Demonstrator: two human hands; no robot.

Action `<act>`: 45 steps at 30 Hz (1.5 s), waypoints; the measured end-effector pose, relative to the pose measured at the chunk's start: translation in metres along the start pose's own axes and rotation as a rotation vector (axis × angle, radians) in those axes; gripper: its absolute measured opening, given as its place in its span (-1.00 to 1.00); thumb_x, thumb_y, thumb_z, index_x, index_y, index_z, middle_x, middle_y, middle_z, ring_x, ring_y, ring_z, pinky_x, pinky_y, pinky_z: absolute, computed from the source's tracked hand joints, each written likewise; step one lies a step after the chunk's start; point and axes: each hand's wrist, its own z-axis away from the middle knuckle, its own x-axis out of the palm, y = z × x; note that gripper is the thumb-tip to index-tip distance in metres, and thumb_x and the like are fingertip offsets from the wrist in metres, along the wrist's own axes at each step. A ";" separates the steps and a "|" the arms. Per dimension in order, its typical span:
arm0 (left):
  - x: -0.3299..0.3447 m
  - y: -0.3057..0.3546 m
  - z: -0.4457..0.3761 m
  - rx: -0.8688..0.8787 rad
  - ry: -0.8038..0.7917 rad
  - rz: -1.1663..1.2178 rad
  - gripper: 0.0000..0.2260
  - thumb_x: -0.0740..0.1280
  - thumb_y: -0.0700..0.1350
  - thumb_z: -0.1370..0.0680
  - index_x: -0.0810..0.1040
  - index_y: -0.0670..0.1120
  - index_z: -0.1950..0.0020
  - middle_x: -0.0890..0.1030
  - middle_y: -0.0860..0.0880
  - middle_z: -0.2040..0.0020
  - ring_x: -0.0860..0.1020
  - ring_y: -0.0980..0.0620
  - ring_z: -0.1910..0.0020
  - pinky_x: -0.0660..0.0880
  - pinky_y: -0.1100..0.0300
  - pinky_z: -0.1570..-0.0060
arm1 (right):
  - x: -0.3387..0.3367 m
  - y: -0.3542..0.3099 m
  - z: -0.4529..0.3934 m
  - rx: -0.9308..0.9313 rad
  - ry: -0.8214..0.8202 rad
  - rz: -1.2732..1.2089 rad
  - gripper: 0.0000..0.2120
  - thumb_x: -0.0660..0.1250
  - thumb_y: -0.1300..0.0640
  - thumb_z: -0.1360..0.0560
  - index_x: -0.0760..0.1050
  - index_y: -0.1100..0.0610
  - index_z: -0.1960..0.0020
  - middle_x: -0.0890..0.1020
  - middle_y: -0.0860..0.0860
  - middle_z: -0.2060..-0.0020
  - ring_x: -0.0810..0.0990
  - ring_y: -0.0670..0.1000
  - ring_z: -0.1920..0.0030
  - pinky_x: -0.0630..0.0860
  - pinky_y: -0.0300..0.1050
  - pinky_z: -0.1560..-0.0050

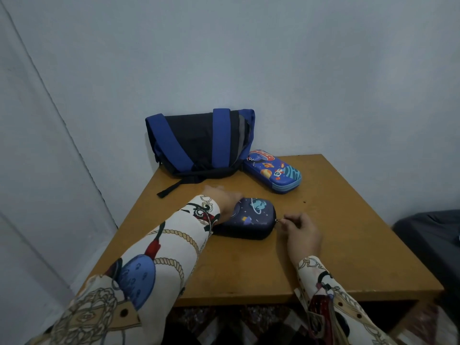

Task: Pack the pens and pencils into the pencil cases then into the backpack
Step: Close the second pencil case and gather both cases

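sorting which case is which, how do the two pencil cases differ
The dark navy case lies near the person, held by the left hand while the right hand pinches its zipper pull. The bright blue case lies untouched beside the backpack and shows orange planets. Both are space-themed, closed hard shells.
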 end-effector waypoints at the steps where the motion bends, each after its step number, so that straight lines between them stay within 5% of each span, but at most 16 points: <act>1: 0.005 -0.004 -0.002 0.028 0.032 0.023 -0.34 0.34 -0.15 -0.54 0.10 0.12 -0.54 0.32 -0.17 -0.41 0.36 -0.25 -0.34 0.40 -0.09 -0.23 | 0.000 0.000 0.000 -0.001 -0.006 -0.001 -0.90 0.35 0.27 -0.51 0.57 0.09 0.09 0.61 -0.06 0.19 0.57 -0.07 0.12 0.37 -0.34 0.20; 7: 0.023 -0.021 -0.010 0.275 0.169 -0.037 -0.28 0.37 -0.18 -0.54 0.05 0.15 -0.56 0.19 0.04 -0.55 0.23 -0.08 -0.47 0.29 -0.10 -0.39 | 0.002 0.002 -0.003 -0.005 -0.062 0.047 -0.88 0.40 0.23 -0.49 0.56 0.02 0.15 0.62 -0.07 0.19 0.57 -0.06 0.10 0.40 -0.23 0.15; 10: 0.025 -0.020 -0.014 0.313 0.146 -0.034 -0.24 0.39 -0.21 -0.51 0.03 0.16 -0.56 0.15 0.04 -0.56 0.15 -0.08 -0.51 0.26 -0.21 -0.40 | 0.004 0.001 -0.006 0.004 -0.100 0.120 -0.85 0.41 0.17 -0.49 0.55 -0.05 0.18 0.62 -0.13 0.20 0.56 -0.09 0.09 0.40 -0.17 0.06; 16: 0.020 -0.019 -0.015 0.381 0.123 -0.133 -0.21 0.39 -0.24 -0.51 -0.01 0.06 -0.58 0.12 -0.02 -0.58 0.11 -0.10 -0.54 0.17 -0.11 -0.47 | 0.005 0.001 -0.009 0.029 -0.118 0.144 -0.91 0.42 0.12 -0.48 0.57 -0.05 0.13 0.64 -0.12 0.16 0.60 -0.06 0.05 0.44 -0.14 0.02; 21: 0.023 -0.023 -0.018 0.313 0.075 0.010 -0.10 0.49 -0.30 -0.40 0.05 0.15 -0.55 0.15 0.08 -0.55 0.04 -0.07 -0.56 0.18 -0.17 -0.46 | 0.003 -0.001 -0.007 0.009 0.029 0.001 -0.85 0.32 0.06 -0.56 0.54 0.00 -0.12 0.60 -0.06 0.04 0.59 -0.01 -0.02 0.55 0.00 -0.10; 25: 0.016 -0.019 -0.023 0.241 0.064 0.073 0.01 0.58 -0.25 -0.25 0.09 0.12 -0.53 0.30 -0.01 -0.46 0.28 -0.14 -0.44 0.36 -0.15 -0.34 | 0.004 0.000 -0.007 0.011 0.070 -0.018 -0.87 0.27 0.04 -0.58 0.47 -0.05 -0.13 0.60 -0.07 0.06 0.62 0.06 0.03 0.59 0.13 -0.06; 32: 0.012 -0.009 -0.028 0.149 0.069 0.354 -0.07 0.59 -0.07 -0.26 0.17 0.05 -0.52 0.35 0.00 -0.38 0.36 -0.09 -0.31 0.48 -0.09 -0.20 | 0.003 0.000 -0.008 0.025 0.074 -0.026 -0.86 0.25 0.10 -0.60 0.46 -0.01 -0.15 0.56 -0.05 0.03 0.57 0.01 0.02 0.54 -0.04 0.01; 39: 0.044 -0.013 -0.038 -0.072 0.339 0.522 -0.17 0.44 0.35 -0.28 0.31 0.02 -0.45 0.39 -0.05 -0.25 0.32 -0.07 -0.22 0.38 0.04 -0.15 | 0.004 0.003 -0.014 0.049 0.043 0.081 -0.82 0.25 0.15 -0.58 0.48 0.06 -0.17 0.56 -0.02 0.01 0.55 0.03 0.00 0.42 -0.12 0.07; 45: 0.061 -0.007 -0.051 -0.170 0.401 0.678 -0.07 0.41 0.39 -0.23 0.22 0.01 -0.48 0.38 -0.06 -0.32 0.37 -0.09 -0.25 0.43 -0.03 -0.18 | 0.010 -0.007 -0.038 0.016 -0.021 0.216 -0.74 0.28 0.22 -0.54 0.46 0.10 -0.23 0.52 0.04 -0.11 0.50 0.02 -0.10 0.47 -0.05 -0.10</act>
